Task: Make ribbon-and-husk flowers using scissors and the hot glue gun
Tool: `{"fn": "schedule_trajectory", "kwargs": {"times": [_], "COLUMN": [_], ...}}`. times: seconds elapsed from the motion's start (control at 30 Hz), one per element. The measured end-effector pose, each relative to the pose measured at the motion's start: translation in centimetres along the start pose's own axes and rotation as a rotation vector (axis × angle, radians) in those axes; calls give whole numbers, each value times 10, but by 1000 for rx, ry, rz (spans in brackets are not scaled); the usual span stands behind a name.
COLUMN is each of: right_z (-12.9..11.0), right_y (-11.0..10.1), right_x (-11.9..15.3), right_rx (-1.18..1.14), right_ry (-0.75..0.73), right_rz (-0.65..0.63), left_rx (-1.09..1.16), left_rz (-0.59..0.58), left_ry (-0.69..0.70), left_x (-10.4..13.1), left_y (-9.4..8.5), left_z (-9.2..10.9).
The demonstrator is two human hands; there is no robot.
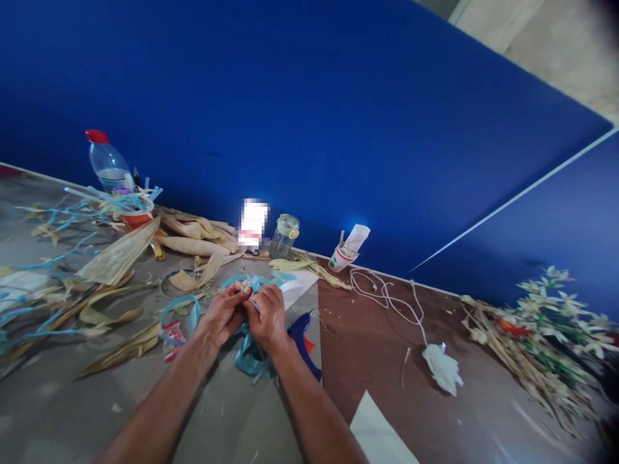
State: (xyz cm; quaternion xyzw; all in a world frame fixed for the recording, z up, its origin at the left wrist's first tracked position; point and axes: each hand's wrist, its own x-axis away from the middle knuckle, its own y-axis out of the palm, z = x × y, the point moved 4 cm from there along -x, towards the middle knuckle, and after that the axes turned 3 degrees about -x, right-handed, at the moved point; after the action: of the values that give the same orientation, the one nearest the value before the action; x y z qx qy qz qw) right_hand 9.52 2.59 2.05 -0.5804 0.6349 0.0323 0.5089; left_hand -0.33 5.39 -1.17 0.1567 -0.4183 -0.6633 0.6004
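My left hand [223, 314] and my right hand [267, 314] meet over the grey table, both closed in a pinch with fingertips nearly touching. A small pale piece [243, 285], which looks like corn husk, shows at the left fingertips. The right fingers close on a light blue plastic strip [255, 282]; its far end is partly hidden. More blue plastic [249, 361] lies beneath my right wrist. A blue glue gun [298, 330] with an orange trigger rests just right of that wrist. Left of my hands are a blue strip loop [195, 313] and a red wrapper [174, 336].
Dried corn husks [193, 240] and blue-stemmed pieces [53, 264] cover the left. Along the blue partition stand a bottle [110, 164], a lit screen [253, 222], a glass jar [284, 238] and a cup [341, 258]. A white cable [387, 296] and white flowers [556, 299] lie right.
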Motion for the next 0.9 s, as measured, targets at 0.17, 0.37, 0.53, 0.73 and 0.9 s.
{"fn": "schedule_trajectory", "kwargs": {"times": [0.17,0.37,0.53,0.73,0.9], "right_z": [4,12,17,19,19], "right_y": [5,-3,-6,-2,-2], "right_x": [1,-4,-5,-2,-3], "right_rx": [-18,-266,-383,-391,-372], "right_ry": [142,295,350,381,363], "right_rz": [-6,89,97,71,79], "left_rx": [-42,31,-24,-89,-110], "left_rz": [18,-125,-61,-40,-73], "left_ry": [32,5,9,17,53], "left_x": [-1,6,7,7,5], "left_y": [-2,9,10,11,6], "left_z": [-1,3,2,1,2]}}
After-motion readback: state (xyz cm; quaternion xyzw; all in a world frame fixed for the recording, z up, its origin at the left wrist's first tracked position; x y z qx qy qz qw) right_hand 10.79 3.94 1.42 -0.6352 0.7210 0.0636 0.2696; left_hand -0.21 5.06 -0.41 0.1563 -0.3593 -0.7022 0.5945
